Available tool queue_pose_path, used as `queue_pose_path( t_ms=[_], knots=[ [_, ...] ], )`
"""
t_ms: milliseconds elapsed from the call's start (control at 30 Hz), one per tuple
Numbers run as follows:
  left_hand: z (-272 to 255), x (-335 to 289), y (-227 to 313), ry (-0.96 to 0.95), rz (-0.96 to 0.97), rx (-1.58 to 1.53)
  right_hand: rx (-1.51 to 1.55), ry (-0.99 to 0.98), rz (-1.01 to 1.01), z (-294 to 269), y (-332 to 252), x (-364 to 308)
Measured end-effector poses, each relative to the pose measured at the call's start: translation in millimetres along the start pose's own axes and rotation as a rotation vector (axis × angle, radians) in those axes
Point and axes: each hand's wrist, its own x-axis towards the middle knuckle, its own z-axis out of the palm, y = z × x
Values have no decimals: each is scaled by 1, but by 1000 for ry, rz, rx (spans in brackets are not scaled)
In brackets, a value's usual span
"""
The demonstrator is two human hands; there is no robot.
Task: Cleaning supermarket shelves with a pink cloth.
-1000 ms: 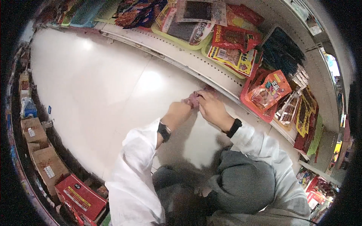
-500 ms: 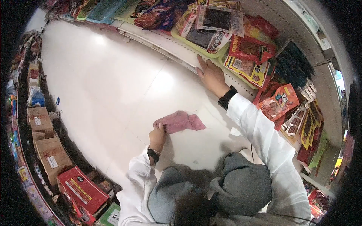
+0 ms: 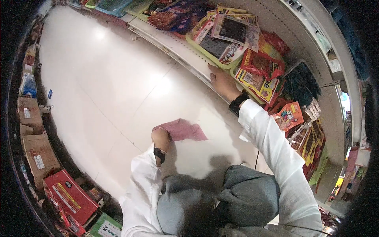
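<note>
My left hand (image 3: 161,139) is closed around one end of a dusky pink cloth (image 3: 184,130), whose other end hangs out to the right above the pale floor. My right hand (image 3: 224,84) rests at the front of the low white shelf (image 3: 173,39), its index finger and thumb apart. Its fingers lie beside the yellow-green trays, close to the rim of the nearer tray (image 3: 232,72). That tray bears red and yellow snack packets (image 3: 258,81). In the tray (image 3: 197,43) beyond it lie flat packs with dark contents.
An orange packet (image 3: 290,115) and other bagged snacks lie on the shelf right of my right forearm. Along the left side stand cardboard boxes (image 3: 39,156), a red box (image 3: 71,195) and a green box (image 3: 106,227). A small blue item (image 3: 50,94) lies on the floor.
My right hand has drawn in toward the tray, its fingers less spread. The left wrist has turned so the back of that hand shows more. The view has shifted slightly.
</note>
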Motion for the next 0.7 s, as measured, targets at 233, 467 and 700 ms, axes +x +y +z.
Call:
queue_pose_path(
  t_ms=[233,467,700],
  knots=[
    [-3,5,3,20,-27,-65,61,108,17,-2,-2,-5],
    [-6,-7,-2,-28,-49,-98,43,66,40,-3,-5,-3],
    [-40,-18,-15,10,-27,-203,-55,75,41,1,-8,-3]
  ],
)
